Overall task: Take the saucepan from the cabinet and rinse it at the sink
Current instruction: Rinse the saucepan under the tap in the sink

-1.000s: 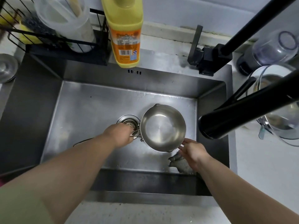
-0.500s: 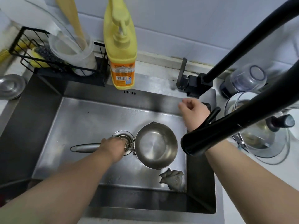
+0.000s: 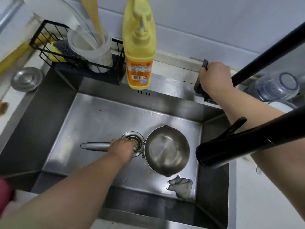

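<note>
Small round stainless-steel saucepan (image 3: pixel 167 148) with a pouring lip, upright and empty on the floor of the rectangular stainless-steel sink (image 3: pixel 99 116), right of the round drain strainer (image 3: pixel 132 142). Long tubular steel handle (image 3: pixel 95 146) stretched leftward across the drain, gripped by the left hand (image 3: pixel 123 148), fingers closed around it near the wire bracket joining handle to bowl. Crumpled grey dishcloth (image 3: pixel 180 187) lying in the sink's near right corner, just beside the pan's near edge. Thick black faucet spout (image 3: pixel 231 149) hanging over the right side of the basin, its round end near the pan's right rim, no water visible. Right hand (image 3: pixel 214 80) up at the back ledge, closed over the grey faucet lever (image 3: pixel 205 64) on the black faucet base. Tall yellow pump bottle of dish soap (image 3: pixel 139 47) standing on the back ledge, orange label with a barcode and a small blue patch; lettering too blurred to read. Left of it, black wire rack (image 3: pixel 54 47) holding a yellow-and-grey sponge (image 3: pixel 61 50) and a translucent white plastic cup (image 3: pixel 92 48) with a pale wooden utensil inside. Round steel lid (image 3: pixel 26 79) on the desk at far left. Overturned clear glass bowl (image 3: pixel 277 85) on the desk at far right.
</note>
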